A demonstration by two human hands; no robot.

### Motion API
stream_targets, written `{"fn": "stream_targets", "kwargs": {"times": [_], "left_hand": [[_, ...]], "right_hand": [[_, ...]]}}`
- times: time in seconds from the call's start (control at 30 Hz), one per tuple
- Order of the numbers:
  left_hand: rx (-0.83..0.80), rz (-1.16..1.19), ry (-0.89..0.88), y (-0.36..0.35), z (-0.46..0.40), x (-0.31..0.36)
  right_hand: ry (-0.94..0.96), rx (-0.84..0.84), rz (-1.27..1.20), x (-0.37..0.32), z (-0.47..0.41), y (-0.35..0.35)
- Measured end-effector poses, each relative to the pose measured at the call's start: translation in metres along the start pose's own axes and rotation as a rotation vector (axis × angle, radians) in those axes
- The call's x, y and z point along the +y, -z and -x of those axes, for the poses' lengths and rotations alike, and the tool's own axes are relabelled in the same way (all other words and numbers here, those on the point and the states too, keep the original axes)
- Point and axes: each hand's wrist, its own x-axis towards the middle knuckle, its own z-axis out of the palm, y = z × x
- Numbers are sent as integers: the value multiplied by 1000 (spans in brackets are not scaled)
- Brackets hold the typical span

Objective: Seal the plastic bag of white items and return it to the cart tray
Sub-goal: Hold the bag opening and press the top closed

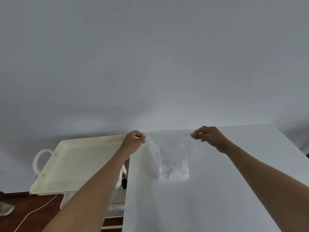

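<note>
Cart tray (70, 158) at 8 o'clock partly hidden by forearm, white items (173, 173) blurry thru clear bag (168, 153) over white table (217, 190); left hand (133, 141) & right hand (209, 136) pinch bag's top corners.

The plastic bag (168, 154) stands on the table (217, 190), apparently near its far edge, cart tray (55, 166) at its left.

1. Plastic bag (168, 153): clear, thin, wrinkled; held upright over the white bench (217, 190), top edge stretched level, bottom resting on the surface.
2. White items (173, 173): clustered in the bag's bottom; individual shapes indistinct.
3. Cart tray (75, 163): cream, perforated floor, raised rim, loop handle; stands just left of the bench.
</note>
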Motion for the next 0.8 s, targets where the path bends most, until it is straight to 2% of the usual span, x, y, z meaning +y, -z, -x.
{"fn": "stream_targets", "kwargs": {"times": [0.1,0.33,0.53,0.67,0.8], "left_hand": [[-22,69,-1,-1,2,1],[35,-53,-45,-5,-1,-4],[39,31,-68,-4,1,0],[19,122,-53,-2,4,-1],[46,33,-46,-1,3,-6]], "right_hand": [[-3,12,1,-2,0,0],[13,-1,-5,0,5,2],[2,-26,-9,1,3,0],[12,27,-5,2,1,-3],[9,22,-9,3,2,-4]]}}
